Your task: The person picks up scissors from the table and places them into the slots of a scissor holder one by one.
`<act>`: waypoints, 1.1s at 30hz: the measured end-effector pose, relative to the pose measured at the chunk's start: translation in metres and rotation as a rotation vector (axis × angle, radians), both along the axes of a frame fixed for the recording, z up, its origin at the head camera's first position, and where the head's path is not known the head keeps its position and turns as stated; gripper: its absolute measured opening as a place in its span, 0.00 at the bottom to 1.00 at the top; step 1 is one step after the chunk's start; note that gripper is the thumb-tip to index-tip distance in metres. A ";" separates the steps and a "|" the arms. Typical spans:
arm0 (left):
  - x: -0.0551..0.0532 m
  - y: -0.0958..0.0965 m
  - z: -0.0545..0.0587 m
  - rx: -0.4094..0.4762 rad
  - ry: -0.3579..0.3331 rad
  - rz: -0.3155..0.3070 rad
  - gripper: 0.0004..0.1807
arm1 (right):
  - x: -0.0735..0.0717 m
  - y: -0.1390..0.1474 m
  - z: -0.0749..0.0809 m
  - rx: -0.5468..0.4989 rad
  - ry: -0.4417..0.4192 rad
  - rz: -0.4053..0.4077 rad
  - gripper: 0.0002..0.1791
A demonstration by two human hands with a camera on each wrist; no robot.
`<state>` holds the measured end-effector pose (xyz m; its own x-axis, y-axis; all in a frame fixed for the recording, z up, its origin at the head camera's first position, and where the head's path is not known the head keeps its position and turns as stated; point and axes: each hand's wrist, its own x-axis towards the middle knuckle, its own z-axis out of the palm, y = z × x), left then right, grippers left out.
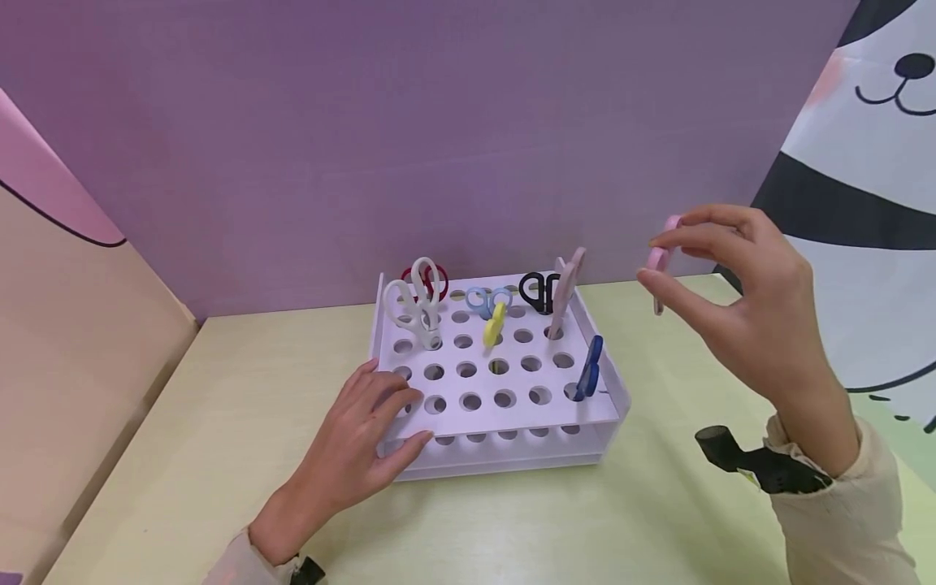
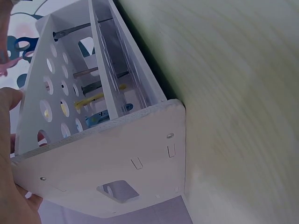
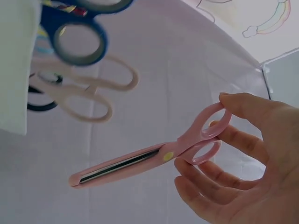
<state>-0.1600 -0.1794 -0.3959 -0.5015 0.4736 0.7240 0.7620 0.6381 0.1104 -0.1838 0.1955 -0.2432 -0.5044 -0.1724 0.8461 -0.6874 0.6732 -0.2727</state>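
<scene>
My right hand point(image 1: 760, 301), raised to the right of the rack, pinches a pair of pink scissors point(image 3: 170, 151) by the handle loops between thumb and fingers. Their blades hang downward in the head view, with pink plastic along the metal. On the front left corner of a white rack with rows of round holes point(image 1: 486, 421) rests my left hand point(image 1: 354, 439), its fingers over the top board and the thumb at the front edge. Dark blue scissors point(image 1: 590, 370) stand in the rack's front right hole. Pale pink scissors point(image 1: 566, 288) are upright farther back.
White scissors point(image 1: 420, 309), red scissors point(image 1: 442, 280), light blue scissors point(image 1: 486, 302), yellow scissors point(image 1: 494, 325) and black scissors point(image 1: 539, 291) also stand in the rack. Beneath lies a pale wooden table point(image 1: 292, 366). A purple panel point(image 1: 439, 146) rises behind it.
</scene>
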 end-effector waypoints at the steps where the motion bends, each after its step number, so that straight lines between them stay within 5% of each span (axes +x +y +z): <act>1: 0.000 0.000 0.000 -0.001 -0.001 0.002 0.21 | 0.001 -0.001 0.001 0.008 0.006 0.009 0.21; 18: -0.002 0.001 -0.001 0.009 0.048 -0.018 0.22 | 0.015 -0.048 0.016 -0.008 0.015 0.198 0.21; 33: -0.002 0.000 -0.001 -0.005 0.046 -0.009 0.22 | 0.013 -0.108 -0.004 0.010 -0.018 0.455 0.18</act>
